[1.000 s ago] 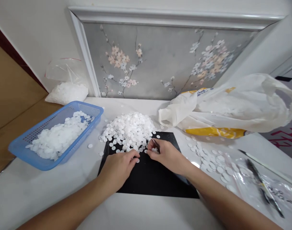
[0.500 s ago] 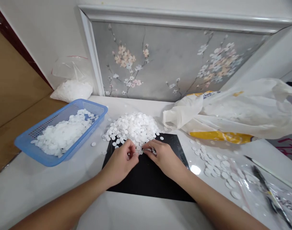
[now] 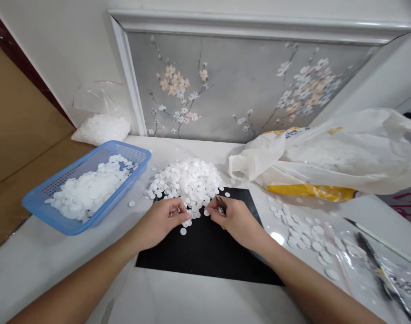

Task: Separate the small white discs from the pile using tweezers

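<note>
White discs, head view: uncounted heap across the far edge of one black sheet. My left hand curls beside it; cannot tell whether that grip pinches a disc. My right hand is closed around one dark slim tool. One blue basket, left. Pale, glossy tabletop; one framed floral panel behind.

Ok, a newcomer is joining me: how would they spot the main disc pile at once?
Find the framed blossom panel. In front of it, the pile of white discs spills onto the far edge of a black mat. Unlike the discs in the blue basket, these lie in the open, heaped higher than the scattered discs at right.
</note>
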{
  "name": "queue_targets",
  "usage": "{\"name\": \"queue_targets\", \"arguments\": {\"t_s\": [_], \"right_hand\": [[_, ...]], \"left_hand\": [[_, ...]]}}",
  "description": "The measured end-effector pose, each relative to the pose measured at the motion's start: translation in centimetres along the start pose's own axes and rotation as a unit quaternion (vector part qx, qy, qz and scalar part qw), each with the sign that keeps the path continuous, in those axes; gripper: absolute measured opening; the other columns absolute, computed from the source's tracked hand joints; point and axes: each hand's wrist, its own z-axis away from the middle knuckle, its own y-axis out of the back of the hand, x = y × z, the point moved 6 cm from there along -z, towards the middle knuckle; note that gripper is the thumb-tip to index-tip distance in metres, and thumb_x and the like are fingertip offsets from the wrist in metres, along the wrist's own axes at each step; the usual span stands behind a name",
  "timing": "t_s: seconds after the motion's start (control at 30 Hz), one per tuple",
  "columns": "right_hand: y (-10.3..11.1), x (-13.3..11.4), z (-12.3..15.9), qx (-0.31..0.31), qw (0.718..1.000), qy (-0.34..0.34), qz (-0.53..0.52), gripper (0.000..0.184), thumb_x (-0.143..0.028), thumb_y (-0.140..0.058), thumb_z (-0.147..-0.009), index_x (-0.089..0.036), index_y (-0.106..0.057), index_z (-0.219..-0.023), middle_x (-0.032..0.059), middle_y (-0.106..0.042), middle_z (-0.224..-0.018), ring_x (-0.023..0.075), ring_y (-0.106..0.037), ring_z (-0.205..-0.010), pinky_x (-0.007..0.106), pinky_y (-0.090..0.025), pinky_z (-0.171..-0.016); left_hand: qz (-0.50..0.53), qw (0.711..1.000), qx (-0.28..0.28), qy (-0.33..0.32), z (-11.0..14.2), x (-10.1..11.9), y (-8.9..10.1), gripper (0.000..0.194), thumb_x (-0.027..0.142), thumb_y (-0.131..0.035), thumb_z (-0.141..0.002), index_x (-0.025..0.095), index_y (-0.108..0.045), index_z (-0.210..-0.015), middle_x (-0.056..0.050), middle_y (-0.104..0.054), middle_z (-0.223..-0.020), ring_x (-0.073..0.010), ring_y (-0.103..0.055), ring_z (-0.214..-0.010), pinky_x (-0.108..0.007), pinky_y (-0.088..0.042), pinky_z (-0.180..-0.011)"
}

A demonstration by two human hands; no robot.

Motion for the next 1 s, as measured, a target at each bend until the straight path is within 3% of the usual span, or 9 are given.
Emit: {"name": "queue_targets", "arguments": {"t_s": [0.13, 0.4, 0.47, 0.57, 0.7, 0.83, 1.0], "right_hand": [[-0.7, 0.6, 0.0, -0.055, 0.985, -0.054, -0.153, 0.008, -0.023, -0.051, -0.079, -0.019, -0.052, -0.073, -0.0016, -0.06, -0.064, 0.0079, -0.043, -0.044, 0.023, -0.037, -0.046], [-1.8, 0.3, 0.1, -0.099, 0.939, -0.086, -0.317, 0.026, -0.038, -0.052, -0.083, -0.019, -0.045, -0.068, -0.0019, -0.057, -0.065, 0.0042, -0.03, -0.04, 0.021, -0.018, -0.039], [-1.6, -0.1, 0.1, -0.088, 0.958, -0.066, -0.266, 0.023, -0.036, -0.056, -0.081, -0.02, -0.046, -0.068, -0.0027, -0.056, -0.064, 0.0052, -0.033, -0.041, 0.021, -0.023, -0.041], [-1.2, -0.7, 0.0, -0.042, 0.995, -0.009, -0.089, 0.007, -0.024, -0.057, -0.079, -0.02, -0.054, -0.074, -0.003, -0.056, -0.064, 0.0097, -0.044, -0.048, 0.024, -0.035, -0.049], [-2.0, -1.8, 0.1, -0.007, 0.992, 0.096, 0.083, 0.004, -0.018, -0.057, -0.08, -0.021, -0.06, -0.08, 0.0017, -0.063, -0.075, 0.0167, -0.057, -0.064, 0.028, -0.042, -0.062], [-2.4, -2.2, 0.2, 0.009, 0.985, 0.132, 0.115, 0.012, -0.017, -0.049, -0.084, -0.02, -0.057, -0.075, 0.0042, -0.062, -0.074, 0.0176, -0.058, -0.065, 0.029, -0.042, -0.062], [-1.6, -0.9, -0.2, -0.015, 0.999, 0.032, 0.015, 0.016, -0.024, -0.048, -0.084, -0.021, -0.053, -0.07, -0.004, -0.05, -0.056, 0.0122, -0.046, -0.05, 0.025, -0.037, -0.052]], "left_hand": [[-0.182, 0.983, -0.007, -0.006, 0.3, 0.2, 0.1, 0.013, 0.033, -0.054, -0.082, 0.025, -0.061, -0.076, 0.007, -0.045, -0.052, -0.012, -0.043, -0.052, -0.024, -0.024, -0.05], [-0.177, 0.984, -0.008, -0.001, 0.0, -0.5, 0.1, 0.009, 0.032, -0.059, -0.077, 0.024, -0.06, -0.073, 0.007, -0.045, -0.054, -0.0126, -0.045, -0.053, -0.024, -0.026, -0.051], [-0.145, 0.989, -0.008, -0.002, -0.1, -0.7, 0.1, 0.011, 0.033, -0.059, -0.077, 0.023, -0.059, -0.073, 0.007, -0.045, -0.054, -0.0125, -0.044, -0.053, -0.024, -0.026, -0.051], [-0.063, 0.998, -0.003, -0.003, -0.2, -0.9, 0.2, 0.016, 0.036, -0.056, -0.079, 0.021, -0.057, -0.075, 0.005, -0.051, -0.06, -0.0132, -0.048, -0.059, -0.024, -0.03, -0.055], [0.074, 0.997, -0.011, 0.03, -0.3, -1.2, -0.1, 0.019, 0.038, -0.054, -0.081, 0.02, -0.05, -0.077, 0.005, -0.054, -0.062, -0.0112, -0.046, -0.058, -0.023, -0.032, -0.056], [0.214, 0.972, -0.055, 0.074, -0.1, -1.3, -0.9, 0.019, 0.033, -0.056, -0.079, 0.019, -0.044, -0.074, 0.003, -0.06, -0.06, -0.0061, -0.035, -0.046, -0.021, -0.024, -0.048], [0.282, 0.954, -0.043, 0.086, -0.2, -1.6, -0.8, 0.02, 0.025, -0.061, -0.073, 0.018, -0.042, -0.071, -0.005, -0.069, -0.072, -0.0035, -0.039, -0.045, -0.019, -0.021, -0.045]]}}
